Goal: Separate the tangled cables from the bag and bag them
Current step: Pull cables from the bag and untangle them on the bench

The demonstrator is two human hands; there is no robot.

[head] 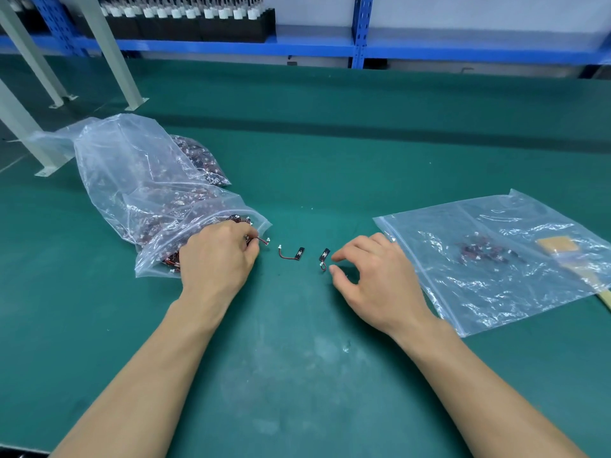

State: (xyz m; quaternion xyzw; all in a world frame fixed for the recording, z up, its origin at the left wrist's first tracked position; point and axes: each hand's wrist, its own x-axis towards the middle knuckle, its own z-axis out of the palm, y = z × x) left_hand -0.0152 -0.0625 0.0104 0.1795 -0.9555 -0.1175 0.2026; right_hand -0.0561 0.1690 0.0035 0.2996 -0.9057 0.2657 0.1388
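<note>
Mat: we see a green work mat point(297, 358) under both forearms, with pale scuffs near the front.
Left hand: the left hand point(218, 256) has curled fingertips that pinch a pinched cable point(263, 240), whose red wire and white plug stick out at the bag's mouth.
Right hand: the right hand point(373, 276) rests on the mat with thumb and forefinger spread apart and nothing between them.
Loose cable: a loose cable point(291, 254) lies on the mat between the hands; we make out a white plug, a red wire and a black tab.
Second loose cable: a second loose cable point(324, 257) lies just beside the right fingertips. The pale marks on its tab are too small for us to read.
Full bag: the full bag point(172, 223), a clear zip bag, lies on the left, stuffed with tangled cables point(172, 259).
Outer bag: a larger crumpled outer bag point(109, 150) surrounds it, and we see more packed cables behind.
Flat bag: the flat bag point(463, 292) lies on the right, holding a few sorted cables point(482, 252).
Tan object: a tan object point(557, 242) shows through the flat bag, partly under it.
Legs: grey metal legs point(112, 54) stand at the far left.
Shelf: a blue shelf point(231, 44) carries black trays point(205, 26) of white-capped parts.
</note>
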